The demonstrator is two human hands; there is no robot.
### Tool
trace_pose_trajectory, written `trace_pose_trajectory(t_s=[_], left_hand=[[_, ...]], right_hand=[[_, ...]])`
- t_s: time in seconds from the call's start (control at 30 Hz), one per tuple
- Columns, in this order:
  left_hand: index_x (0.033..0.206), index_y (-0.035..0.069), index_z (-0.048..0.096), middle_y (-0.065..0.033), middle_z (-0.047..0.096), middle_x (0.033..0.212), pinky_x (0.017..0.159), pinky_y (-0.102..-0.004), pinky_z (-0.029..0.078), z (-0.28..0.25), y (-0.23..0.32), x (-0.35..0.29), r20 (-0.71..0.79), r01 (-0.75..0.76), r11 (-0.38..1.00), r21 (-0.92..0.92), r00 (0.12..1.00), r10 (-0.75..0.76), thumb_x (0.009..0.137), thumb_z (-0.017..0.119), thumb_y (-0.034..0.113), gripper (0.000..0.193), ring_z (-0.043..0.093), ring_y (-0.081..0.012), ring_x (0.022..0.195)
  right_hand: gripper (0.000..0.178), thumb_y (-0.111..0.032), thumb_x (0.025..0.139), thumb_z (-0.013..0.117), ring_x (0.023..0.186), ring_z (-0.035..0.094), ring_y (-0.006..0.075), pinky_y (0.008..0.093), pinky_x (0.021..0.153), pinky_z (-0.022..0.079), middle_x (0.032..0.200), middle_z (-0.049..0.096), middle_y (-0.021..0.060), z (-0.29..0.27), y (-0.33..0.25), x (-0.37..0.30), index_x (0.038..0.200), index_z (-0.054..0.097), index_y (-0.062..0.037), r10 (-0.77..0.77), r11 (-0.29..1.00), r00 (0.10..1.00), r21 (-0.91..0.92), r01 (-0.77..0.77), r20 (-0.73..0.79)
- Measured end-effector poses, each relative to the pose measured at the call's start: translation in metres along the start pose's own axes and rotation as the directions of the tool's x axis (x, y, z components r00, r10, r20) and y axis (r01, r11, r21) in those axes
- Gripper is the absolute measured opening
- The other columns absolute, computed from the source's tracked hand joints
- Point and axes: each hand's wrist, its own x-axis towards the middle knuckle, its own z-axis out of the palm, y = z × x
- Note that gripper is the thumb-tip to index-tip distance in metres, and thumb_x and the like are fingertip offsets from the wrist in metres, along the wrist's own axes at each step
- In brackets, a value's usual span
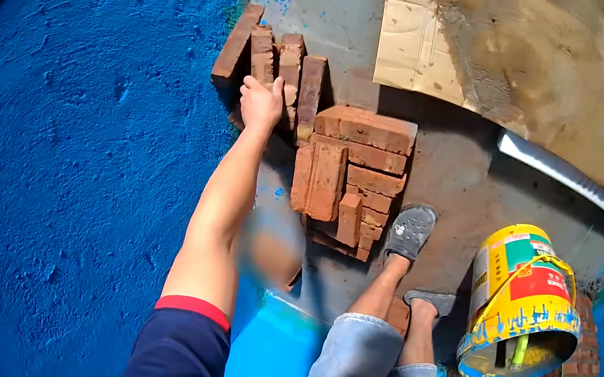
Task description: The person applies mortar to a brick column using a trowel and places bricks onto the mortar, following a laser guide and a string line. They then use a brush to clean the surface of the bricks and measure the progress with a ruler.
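Beside a rough blue surface, the left hand is resting, fingers bent, against a row of bricks — whether it is gripping one, the view is not telling. A brick stack is standing just right, a yellow bucket farther right — the right hand is lying out of view.

Four bricks stand in the leaning row, with one hand at them, and the brick pile beside it shows at least eight more, overlapped too much for a full count. There are two grey clogs, one on each of two feet, and one yellow bucket with one handle. One cardboard sheet and one metal strip complete the tally.
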Motion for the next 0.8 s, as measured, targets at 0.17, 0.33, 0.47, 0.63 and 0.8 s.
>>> trace_pose_trajectory(t_s=[0.17, 0.33, 0.47, 0.63, 0.8], left_hand=[[0.103, -0.007, 0.040, -0.0321, 0.058, 0.099, 0.078, -0.0485, 0.050, 0.004, -0.017, 0.005, -0.099, -0.132, 0.991, 0.025, 0.986, 0.134, 0.086, 0.058, 0.046, 0.059, 0.060, -0.0462, 0.089], [0.099, -0.009, 0.045, -0.0327, 0.062, 0.093, 0.078, -0.0471, 0.050, -0.056, -0.024, -0.005, 0.112, -0.072, 0.996, -0.045, 0.991, 0.077, 0.085, 0.060, 0.045, 0.058, 0.061, -0.0448, 0.091], [0.098, -0.006, 0.056, -0.0255, 0.065, 0.096, 0.077, -0.0417, 0.050, -0.109, -0.008, -0.051, 0.230, -0.164, 0.938, -0.304, 0.943, 0.240, 0.086, 0.062, 0.041, 0.050, 0.064, -0.0375, 0.092], [0.113, 0.001, 0.057, -0.0133, 0.066, 0.106, 0.080, -0.0364, 0.052, -0.263, -0.088, -0.152, 0.716, 0.663, 0.281, -0.694, 0.677, 0.171, 0.092, 0.055, 0.033, 0.038, 0.065, -0.0225, 0.092], [0.137, 0.003, 0.041, -0.0127, 0.048, 0.137, 0.104, -0.0459, 0.037, -0.402, -0.137, -0.315, 0.630, 0.834, -0.207, -0.511, 0.527, 0.570, 0.093, 0.050, 0.044, 0.060, 0.046, -0.0257, 0.126]], right_hand=[[0.041, -0.039, 0.088, 0.060, 0.065, 0.058, 0.0299, 0.0437, 0.061, 0.046, 0.073, 0.064, 0.0225, -0.003, -0.024, 0.008, 0.088, 0.067, 0.0018, 0.141, 0.933, 0.979, 0.310, -0.181, 0.146], [0.048, -0.041, 0.088, 0.060, 0.079, 0.061, 0.0365, 0.0436, 0.074, 0.048, 0.082, 0.066, 0.0242, -0.044, -0.088, 0.003, 0.101, 0.065, 0.0054, 0.139, 0.943, 0.977, 0.278, -0.181, 0.164], [0.052, -0.044, 0.087, 0.059, 0.092, 0.061, 0.0397, 0.0440, 0.083, 0.046, 0.096, 0.064, 0.0276, -0.035, -0.073, -0.005, 0.108, 0.063, 0.0037, 0.179, 0.920, 0.954, 0.303, -0.248, 0.239], [0.052, -0.043, 0.087, 0.058, 0.097, 0.060, 0.0421, 0.0451, 0.086, 0.045, 0.100, 0.063, 0.0292, -0.060, -0.071, 0.001, 0.108, 0.063, 0.0037, 0.033, 0.957, 0.976, 0.276, -0.093, 0.216], [0.031, -0.024, 0.076, 0.067, 0.057, 0.054, 0.0208, 0.0404, 0.059, 0.043, 0.057, 0.056, 0.0117, -0.029, -0.014, 0.002, 0.070, 0.057, 0.0043, -0.104, 0.827, 0.990, 0.545, 0.141, -0.098]])
